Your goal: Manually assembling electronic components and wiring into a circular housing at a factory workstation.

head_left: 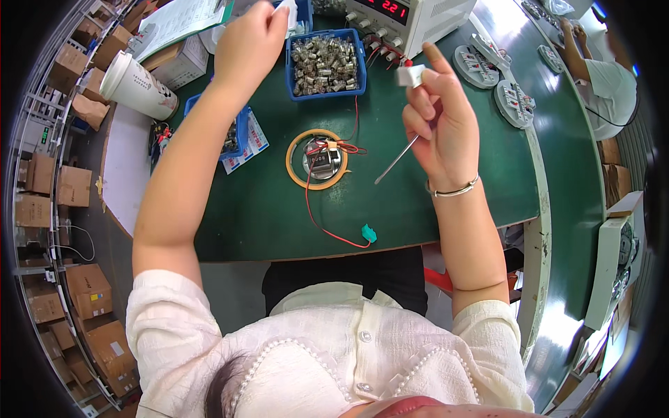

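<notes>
My right hand [446,118] is raised over the right part of the green table, with a small white block [410,75] with a greyish side pinched at its fingertips. A thin metal rod [396,160], like a screwdriver shaft, sticks out below the curled fingers; its other end is hidden in the hand. My left hand [249,43] reaches to the far left, its fingers closed at a white piece [287,11] whose kind I cannot make out. Nearest to that hand is a blue bin [327,95] filled with small metal-and-clear parts.
A yellow ring [291,173] surrounds a round metal device with red wires on the table [265,223]. One wire runs to a teal clip [368,233]. A power supply [418,28] stands behind; round white units [514,104] lie right. A cup [139,87] stands left.
</notes>
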A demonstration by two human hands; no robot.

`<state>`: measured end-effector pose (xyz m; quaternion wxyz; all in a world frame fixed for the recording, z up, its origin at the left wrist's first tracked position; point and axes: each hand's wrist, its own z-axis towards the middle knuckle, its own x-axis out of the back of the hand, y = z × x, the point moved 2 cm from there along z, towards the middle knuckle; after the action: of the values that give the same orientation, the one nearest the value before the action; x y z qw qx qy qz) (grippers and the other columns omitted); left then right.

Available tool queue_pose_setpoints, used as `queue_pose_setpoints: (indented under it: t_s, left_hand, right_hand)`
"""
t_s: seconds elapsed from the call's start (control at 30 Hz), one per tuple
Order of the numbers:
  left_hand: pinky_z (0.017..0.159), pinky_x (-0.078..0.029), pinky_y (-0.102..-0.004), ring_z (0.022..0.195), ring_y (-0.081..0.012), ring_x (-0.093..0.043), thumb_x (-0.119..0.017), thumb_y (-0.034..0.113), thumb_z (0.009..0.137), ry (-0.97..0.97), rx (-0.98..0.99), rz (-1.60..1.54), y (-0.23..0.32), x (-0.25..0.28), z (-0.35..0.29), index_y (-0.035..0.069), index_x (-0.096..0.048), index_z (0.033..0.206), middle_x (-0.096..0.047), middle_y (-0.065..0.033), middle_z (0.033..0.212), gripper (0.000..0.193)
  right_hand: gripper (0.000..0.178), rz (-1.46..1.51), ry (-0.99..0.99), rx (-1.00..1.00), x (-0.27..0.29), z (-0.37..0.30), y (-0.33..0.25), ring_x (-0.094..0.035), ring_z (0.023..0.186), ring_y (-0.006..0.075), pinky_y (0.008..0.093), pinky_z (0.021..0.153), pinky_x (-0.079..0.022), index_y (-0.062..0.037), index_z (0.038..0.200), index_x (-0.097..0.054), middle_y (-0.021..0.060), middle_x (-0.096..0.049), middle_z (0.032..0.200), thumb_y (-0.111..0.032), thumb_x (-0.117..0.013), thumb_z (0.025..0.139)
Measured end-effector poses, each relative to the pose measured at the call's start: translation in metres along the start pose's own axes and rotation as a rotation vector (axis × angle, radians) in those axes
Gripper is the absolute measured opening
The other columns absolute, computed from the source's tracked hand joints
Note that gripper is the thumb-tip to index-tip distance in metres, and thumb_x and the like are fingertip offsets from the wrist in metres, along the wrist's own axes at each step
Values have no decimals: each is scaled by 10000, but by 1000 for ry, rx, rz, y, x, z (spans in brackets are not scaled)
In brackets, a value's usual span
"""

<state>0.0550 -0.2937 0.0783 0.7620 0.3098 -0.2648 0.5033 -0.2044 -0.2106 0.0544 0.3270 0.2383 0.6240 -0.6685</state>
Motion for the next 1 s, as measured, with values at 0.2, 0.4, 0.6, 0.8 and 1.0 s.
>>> queue_pose_setpoints:
  t_s: [0.2,0.4,0.6,0.8,1.0]
  left_hand:
    - [698,-536,-477,803,-368,-673,-460,380,993,-343,110,548,-75,-63,54,36,-617,809,-683,-193,804,421]
    - [553,-471,-317,588,-163,-598,-575,484,942,-472,130,-429,72,17,6,29,-658,828,-632,-65,656,476]
    - [582,-462,-266,632,-100,-560,-643,464,917,-627,343,-984,118,32,-45,3,-658,902,-637,-37,749,462]
    - [632,-453,-223,736,-75,-566,-673,317,935,-162,110,-635,110,35,-56,-2,-623,1030,-644,-25,878,336]
    - [642,-467,-232,720,-89,-582,-666,263,931,-413,160,-703,114,34,-58,-14,-633,1004,-662,-42,875,288]
  right_hand:
    - [474,148,-58,-213,2,3,8,-334,560,43,186,394,-243,17,1396,-427,-3,-498,746,-108,-525,950]
    - [608,114,-56,-210,6,5,3,-397,565,54,201,430,-284,47,1468,-293,9,-481,694,-123,-526,934]
    - [622,40,-131,-218,10,0,7,-531,644,69,200,431,-314,66,1472,-281,56,-606,807,-128,-540,940]
    - [603,28,-48,-170,5,1,10,-648,792,100,211,431,-337,75,1459,-295,93,-647,941,-116,-545,945]
    - [608,21,-60,-188,8,-1,11,-684,882,117,211,430,-345,76,1462,-284,106,-649,989,-108,-546,945]
